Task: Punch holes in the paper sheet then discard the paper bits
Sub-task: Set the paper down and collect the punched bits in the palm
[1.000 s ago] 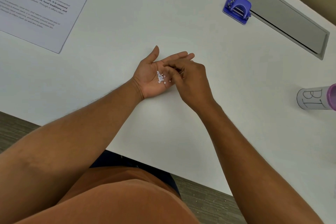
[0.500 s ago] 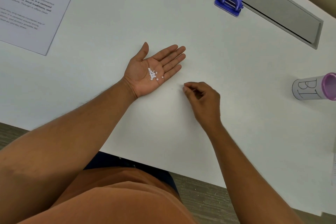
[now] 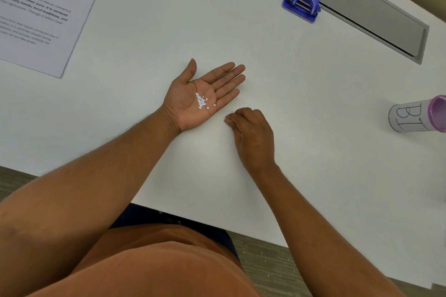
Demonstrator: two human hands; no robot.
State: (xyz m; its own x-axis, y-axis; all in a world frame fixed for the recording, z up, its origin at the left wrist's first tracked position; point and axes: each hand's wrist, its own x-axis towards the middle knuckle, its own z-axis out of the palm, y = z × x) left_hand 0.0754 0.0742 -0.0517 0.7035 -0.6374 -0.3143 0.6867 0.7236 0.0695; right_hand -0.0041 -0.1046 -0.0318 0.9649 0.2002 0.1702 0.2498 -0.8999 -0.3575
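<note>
- On the white tabletop [image 3: 277,75], the left hand [image 3: 200,96] lies palm up, fingers straight, carrying the paper bits [image 3: 202,101].
- Just beside it, the right hand [image 3: 253,135] is curled, fingertips down; whether it pinches anything is unclear.
- Farther off: the hole punch [image 3: 303,2], the paper sheet [image 3: 41,7].

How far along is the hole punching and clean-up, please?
Punching looks finished: the punch sits by itself at the far edge and the sheet lies aside. Gathering is in hand: the left hand lies palm up holding the bits, while the right hand's curled fingers touch the table. Left: discarding the bits.
</note>
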